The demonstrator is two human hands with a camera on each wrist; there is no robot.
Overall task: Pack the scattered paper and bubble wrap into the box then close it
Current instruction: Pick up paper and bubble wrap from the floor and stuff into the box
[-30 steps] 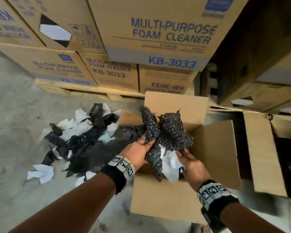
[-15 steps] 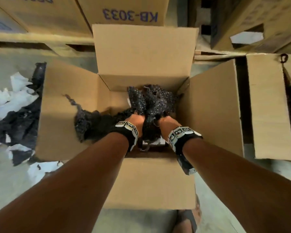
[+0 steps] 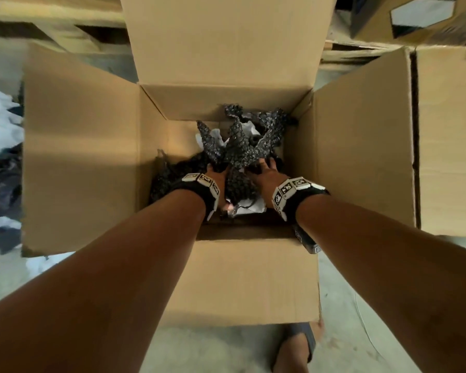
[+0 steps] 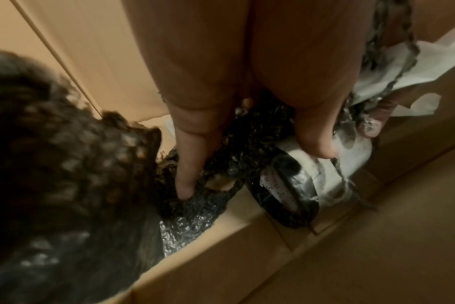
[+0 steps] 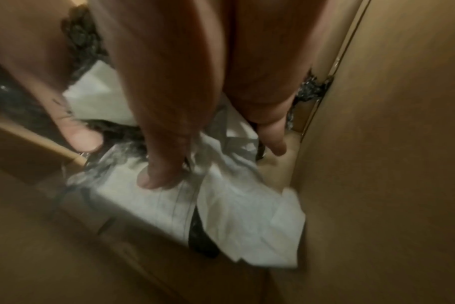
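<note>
An open cardboard box (image 3: pixel 78 157) stands on the floor with all its flaps spread out. A bundle of black bubble wrap (image 3: pixel 242 146) mixed with white paper (image 3: pixel 249 127) lies inside it. Both hands are down in the box. My left hand (image 3: pixel 215 173) presses straight fingers (image 4: pixel 185 185) into the bubble wrap (image 4: pixel 65 164) by the left wall. My right hand (image 3: pixel 267 170) lies spread on the bundle, its fingers (image 5: pixel 164 176) pushing on white paper (image 5: pixel 247 216) beside the right wall (image 5: pixel 377 164). The left fingertips are buried in the wrap.
More white paper (image 3: pixel 0 125) and black wrap (image 3: pixel 0 184) lie on the concrete floor left of the box. A second open carton (image 3: pixel 447 130) stands close on the right. A wooden pallet (image 3: pixel 38 22) is behind. A sandalled foot (image 3: pixel 296 345) stands in front of the box.
The bundle went from above the box down into it. Both hands followed it deeper, and the right hand's grip has given way to spread fingers.
</note>
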